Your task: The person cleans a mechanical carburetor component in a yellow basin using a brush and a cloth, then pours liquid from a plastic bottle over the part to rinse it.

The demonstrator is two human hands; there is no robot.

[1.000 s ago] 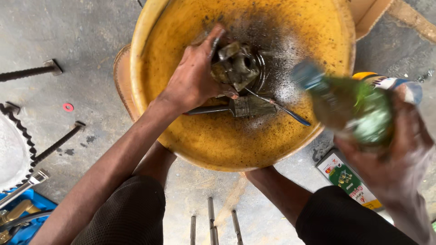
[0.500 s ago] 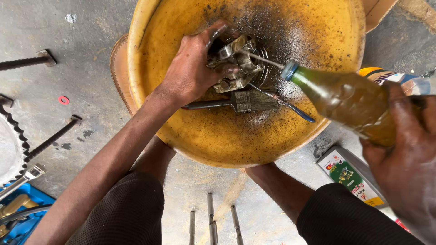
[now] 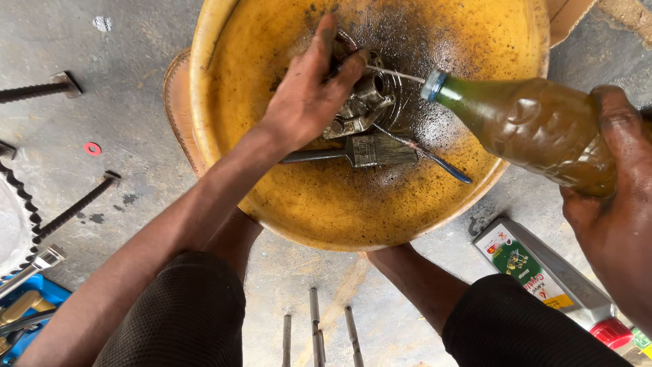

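Here, over a bare concrete floor (image 3: 136, 81), a person crouches above a large yellow basin (image 3: 353, 217), its inside blackened with oily grime; the left hand (image 3: 309, 95) is clenched around a greasy metal engine part (image 3: 363, 105) near the middle of the basin, fingers wrapped over its top, so the grip is plainly grasping that part; the right hand (image 3: 614, 211) is closed round the body of a plastic bottle (image 3: 530, 129) of murky yellow-green liquid, tilted nearly flat with its open neck pointing at the metal part, just beside it; whether liquid is leaving the neck cannot be told; under the part lie a dirty paintbrush (image 3: 370, 151) and a thin blue-handled tool (image 3: 435, 163), both resting on the basin's bottom; the person's knees, in dark ribbed shorts, frame the near rim; on the floor to the right lies a grey oil container (image 3: 543, 272) with a green label and a red cap; to the left lie two ribbed steel rods (image 3: 71, 207), a small red washer (image 3: 92, 148), a length of chain (image 3: 20, 197) and the corner of a blue tray (image 3: 30, 319) of tools; three metal rods (image 3: 316, 333) lie between the knees
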